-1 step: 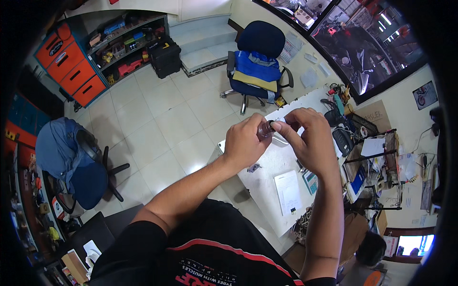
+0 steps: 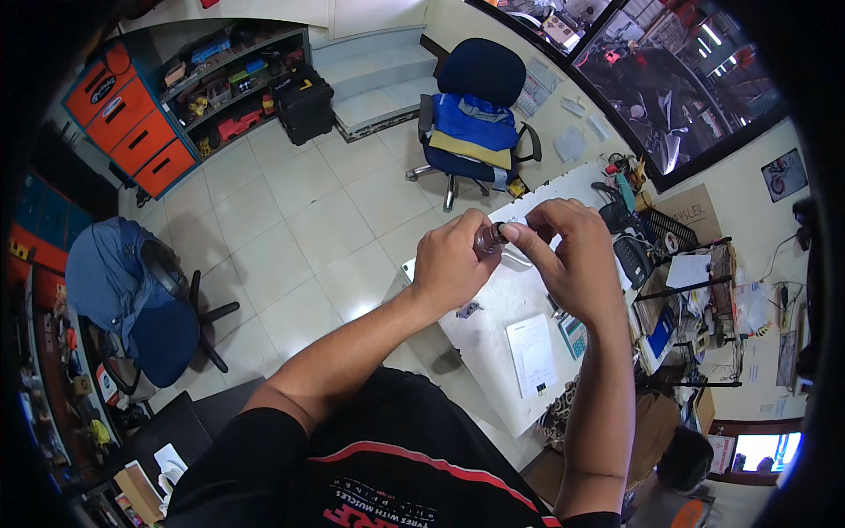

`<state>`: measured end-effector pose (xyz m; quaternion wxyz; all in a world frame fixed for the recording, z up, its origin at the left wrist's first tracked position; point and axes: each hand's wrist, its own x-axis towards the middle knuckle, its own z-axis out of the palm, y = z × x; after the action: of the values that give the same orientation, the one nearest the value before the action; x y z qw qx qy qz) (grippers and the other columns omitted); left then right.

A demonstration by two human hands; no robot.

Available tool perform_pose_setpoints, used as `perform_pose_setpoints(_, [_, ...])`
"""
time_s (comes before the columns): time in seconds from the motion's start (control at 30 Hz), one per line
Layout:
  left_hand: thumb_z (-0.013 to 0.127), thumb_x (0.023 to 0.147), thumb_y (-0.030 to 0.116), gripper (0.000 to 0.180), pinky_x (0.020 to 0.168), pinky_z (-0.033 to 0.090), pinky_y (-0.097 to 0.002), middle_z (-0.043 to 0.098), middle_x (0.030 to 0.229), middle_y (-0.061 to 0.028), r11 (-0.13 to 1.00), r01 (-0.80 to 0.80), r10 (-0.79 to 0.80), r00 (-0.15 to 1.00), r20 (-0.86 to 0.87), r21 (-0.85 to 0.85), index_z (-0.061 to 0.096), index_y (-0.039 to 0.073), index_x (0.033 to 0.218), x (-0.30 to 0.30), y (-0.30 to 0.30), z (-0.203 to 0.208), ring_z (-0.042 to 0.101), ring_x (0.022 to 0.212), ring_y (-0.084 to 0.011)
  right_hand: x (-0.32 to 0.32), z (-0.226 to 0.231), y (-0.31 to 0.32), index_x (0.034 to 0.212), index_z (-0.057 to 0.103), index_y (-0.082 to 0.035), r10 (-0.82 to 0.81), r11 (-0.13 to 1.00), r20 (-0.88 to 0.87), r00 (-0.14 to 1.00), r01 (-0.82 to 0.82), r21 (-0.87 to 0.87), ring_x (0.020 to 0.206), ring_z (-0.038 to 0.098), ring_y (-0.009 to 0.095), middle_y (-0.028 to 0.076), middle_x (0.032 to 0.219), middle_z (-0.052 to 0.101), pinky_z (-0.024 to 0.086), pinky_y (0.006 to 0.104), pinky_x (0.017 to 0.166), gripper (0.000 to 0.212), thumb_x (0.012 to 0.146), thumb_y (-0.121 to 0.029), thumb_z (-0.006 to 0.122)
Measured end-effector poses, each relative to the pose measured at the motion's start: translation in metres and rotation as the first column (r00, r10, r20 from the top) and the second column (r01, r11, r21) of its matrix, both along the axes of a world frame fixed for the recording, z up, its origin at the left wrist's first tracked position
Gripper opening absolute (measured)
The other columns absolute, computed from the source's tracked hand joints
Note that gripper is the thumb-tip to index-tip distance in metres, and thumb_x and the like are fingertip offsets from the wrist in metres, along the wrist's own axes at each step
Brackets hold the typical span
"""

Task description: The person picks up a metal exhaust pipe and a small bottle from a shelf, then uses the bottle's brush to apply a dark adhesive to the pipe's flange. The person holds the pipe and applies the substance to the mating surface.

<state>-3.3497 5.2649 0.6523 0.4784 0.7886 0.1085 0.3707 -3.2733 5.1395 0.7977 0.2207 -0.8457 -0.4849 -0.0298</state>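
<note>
Gripping a small dark cylindrical part [image 2: 487, 238] between both hands, we hold it above the white table [image 2: 493, 326]. Left hand [image 2: 451, 264] closes around it from 9 o'clock; right hand [image 2: 568, 255] pinches its end from 3 o'clock. Small grey piece [image 2: 467, 310] at 6 o'clock, white sheet [image 2: 532, 355] at 5 o'clock, blue office chair [image 2: 475, 114] at 12 o'clock.

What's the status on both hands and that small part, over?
Left hand grips small cylindrical part. Right hand pinches its end. Held above white table; nothing in the way.
</note>
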Motion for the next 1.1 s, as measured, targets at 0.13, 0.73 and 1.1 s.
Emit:
perform_pose_setpoints(0.13, [0.084, 0.083, 0.015, 0.027, 0.064, 0.054, -0.0422, 0.070, 0.080, -0.0143, 0.999, 0.036, -0.039, 0.994, -0.100, -0.037, 0.064, 0.006, 0.099, 0.001, 0.003, 0.004, 0.071, 0.072, -0.0349, 0.004, 0.002, 0.002, 0.075, 0.066, -0.003, -0.079, 0.997, -0.009, 0.997, 0.079, -0.009, 0.069, 0.061, 0.032, 0.013, 0.068, 0.063, 0.042, 0.0429, 0.071, 0.047, 0.091, -0.045, 0.077])
perform_pose_setpoints(0.73, [0.082, 0.082, 0.013, 0.029, 0.068, 0.055, -0.0467, 0.072, 0.088, -0.0124, 0.999, 0.038, -0.040, 0.998, -0.052, -0.029, 0.061, 0.006, 0.100, 0.011, 0.005, 0.012, 0.073, 0.078, -0.0366, 0.005, 0.004, 0.013, 0.067, 0.064, -0.002, -0.168, 0.985, 0.001, 0.986, 0.168, -0.023, 0.067, 0.060, 0.035, 0.015, 0.066, 0.064, 0.041, 0.0453, 0.070, 0.057, 0.094, -0.051, 0.072])
perform_pose_setpoints(1.1, [0.082, 0.081, 0.009, 0.028, 0.066, 0.056, -0.0451, 0.071, 0.086, -0.0118, 1.000, 0.016, -0.016, 0.999, -0.037, -0.007, 0.060, 0.006, 0.099, 0.011, 0.004, 0.008, 0.073, 0.076, -0.0344, 0.004, -0.001, 0.011, 0.063, 0.062, -0.001, -0.253, 0.967, -0.024, 0.967, 0.254, 0.018, 0.059, 0.060, 0.037, 0.016, 0.059, 0.061, 0.043, 0.0476, 0.062, 0.060, 0.093, -0.051, 0.074])
